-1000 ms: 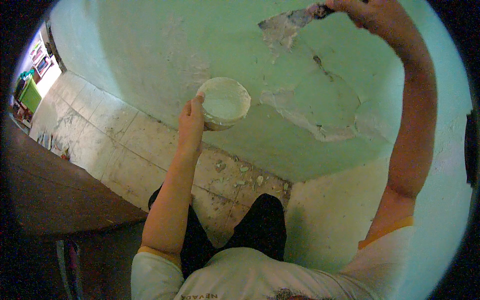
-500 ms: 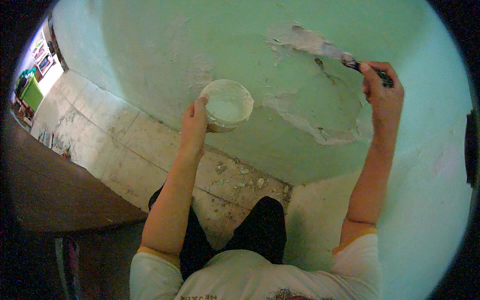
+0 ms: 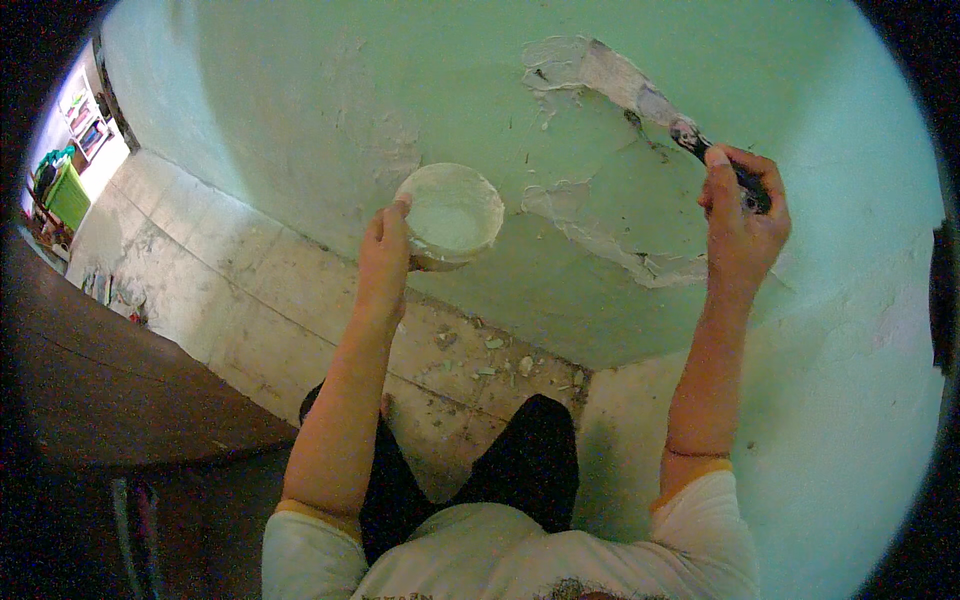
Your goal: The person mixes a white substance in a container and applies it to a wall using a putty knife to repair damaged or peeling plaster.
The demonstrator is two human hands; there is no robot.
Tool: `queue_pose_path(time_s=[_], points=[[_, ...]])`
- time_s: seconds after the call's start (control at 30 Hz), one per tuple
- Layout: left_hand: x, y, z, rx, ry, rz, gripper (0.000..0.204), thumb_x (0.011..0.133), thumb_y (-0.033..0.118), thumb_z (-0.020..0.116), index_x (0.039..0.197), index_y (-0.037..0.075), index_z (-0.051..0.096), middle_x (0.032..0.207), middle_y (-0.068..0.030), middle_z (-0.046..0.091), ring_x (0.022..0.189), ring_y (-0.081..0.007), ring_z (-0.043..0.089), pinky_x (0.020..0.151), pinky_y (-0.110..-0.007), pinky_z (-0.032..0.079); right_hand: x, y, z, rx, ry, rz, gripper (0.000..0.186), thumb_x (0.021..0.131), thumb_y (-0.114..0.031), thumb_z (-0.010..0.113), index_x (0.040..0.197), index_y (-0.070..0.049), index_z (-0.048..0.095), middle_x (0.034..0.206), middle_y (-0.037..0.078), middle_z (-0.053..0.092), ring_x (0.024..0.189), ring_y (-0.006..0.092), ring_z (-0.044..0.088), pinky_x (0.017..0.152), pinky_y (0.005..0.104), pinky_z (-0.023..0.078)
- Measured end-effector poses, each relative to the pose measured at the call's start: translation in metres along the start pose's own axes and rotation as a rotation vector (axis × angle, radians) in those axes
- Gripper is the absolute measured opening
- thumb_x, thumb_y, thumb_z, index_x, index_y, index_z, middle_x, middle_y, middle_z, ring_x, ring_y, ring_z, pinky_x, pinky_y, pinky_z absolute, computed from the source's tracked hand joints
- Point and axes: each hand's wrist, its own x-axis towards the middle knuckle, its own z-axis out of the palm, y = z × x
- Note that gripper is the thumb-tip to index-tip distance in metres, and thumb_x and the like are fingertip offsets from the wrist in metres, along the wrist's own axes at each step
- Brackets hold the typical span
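Observation:
My left hand (image 3: 383,245) grips the side of a round pale bowl (image 3: 452,212), its thumb at the rim. Whitish residue coats the inside of the bowl. Up and to the right, my right hand (image 3: 745,225) is wrapped around the black handle of a putty knife (image 3: 697,143). Its putty-smeared blade points up and left against the green wall (image 3: 450,90). White filler (image 3: 555,65) lies on the wall at the blade's far end. Below the blade are a dark crack (image 3: 645,135) and a rough pale band (image 3: 600,240) of chipped surface.
Flakes of debris (image 3: 490,368) lie on the tiled floor (image 3: 235,270) at the wall's foot. A dark brown wooden surface (image 3: 120,370) stands at the left. Far left are a green basket (image 3: 68,203) and a shelf (image 3: 90,125). Another wall (image 3: 850,380) meets this one at the right.
My right hand has moved slightly left and down, and the putty knife is tilted more steeply. More white filler shows at the left end of the blade. The bowl has barely moved.

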Motion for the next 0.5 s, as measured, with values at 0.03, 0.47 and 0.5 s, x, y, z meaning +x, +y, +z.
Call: queue_pose_path(time_s=[0.03,0.47,0.5], points=[[0.002,-0.002,-0.001,-0.005,-0.004,0.007,0.056,0.095,0.046,0.052,0.121,-0.003,0.056,0.109,-0.0144,0.061,0.09,-0.022,0.062,0.066,-0.035,0.054,-0.002,0.0,0.004,0.048,-0.014,0.08,0.023,0.086,-0.025,0.075,0.096,-0.005,0.066,0.072,0.001,0.064,0.06,0.0084,0.057,0.053,0.0236,0.045],[0.009,-0.01,-0.008,0.044,0.031,0.012,0.058,0.093,0.047,0.053,0.123,-0.002,0.054,0.111,-0.0152,0.06,0.095,-0.0248,0.061,0.068,-0.035,0.052,-0.127,0.095,0.069,0.377,-0.033,0.407,0.032,0.096,-0.029,0.063,0.114,-0.003,0.061,0.079,0.003,0.064,0.061,0.0079,0.054,0.05,0.0217,0.04],[0.008,-0.01,-0.006,0.03,0.032,-0.006,0.056,0.093,0.046,0.053,0.122,-0.002,0.054,0.11,-0.0149,0.059,0.095,-0.0248,0.061,0.068,-0.035,0.052,-0.133,0.096,0.071,0.392,-0.04,0.434,0.033,0.097,-0.03,0.062,0.116,-0.003,0.06,0.08,0.003,0.065,0.062,0.0078,0.054,0.051,0.0216,0.04]])
